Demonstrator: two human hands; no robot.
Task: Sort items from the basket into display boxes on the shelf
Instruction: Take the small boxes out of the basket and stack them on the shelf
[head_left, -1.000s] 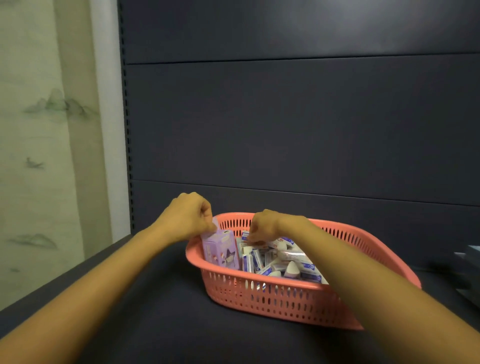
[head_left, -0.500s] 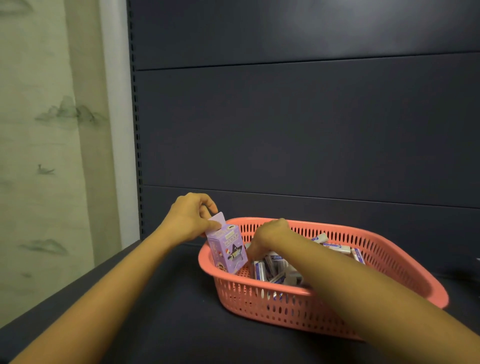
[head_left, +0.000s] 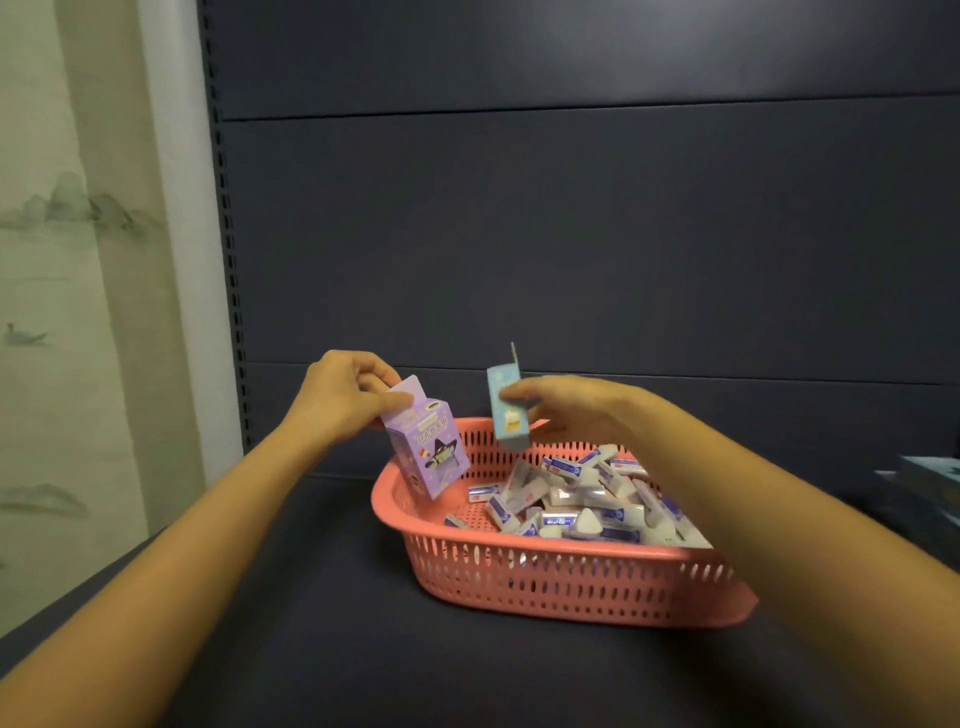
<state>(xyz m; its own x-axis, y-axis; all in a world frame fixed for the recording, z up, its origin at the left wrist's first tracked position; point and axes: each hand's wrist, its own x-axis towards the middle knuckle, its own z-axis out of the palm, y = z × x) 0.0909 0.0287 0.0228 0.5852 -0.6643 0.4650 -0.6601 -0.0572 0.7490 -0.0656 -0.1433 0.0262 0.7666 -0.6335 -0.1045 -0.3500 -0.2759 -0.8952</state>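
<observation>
A pink plastic basket (head_left: 545, 587) sits on the dark shelf surface, holding several small white and blue wrapped erasers (head_left: 571, 499). My left hand (head_left: 343, 400) grips a purple display box (head_left: 428, 447) by its top flap, tilted, above the basket's left rim. My right hand (head_left: 576, 410) holds a light blue display box (head_left: 508, 410) upright above the basket's back edge, its flap standing up.
The dark shelf back panel (head_left: 571, 234) rises right behind the basket. A perforated upright (head_left: 228, 260) marks the shelf's left edge, with a painted wall beyond. Stacked grey-blue boxes (head_left: 924, 493) lie at the far right. Bare dark shelf surface (head_left: 311, 623) lies left and in front of the basket.
My right hand came up out of the basket holding the light blue box. My left hand lifted the purple box higher, clear of the basket's corner.
</observation>
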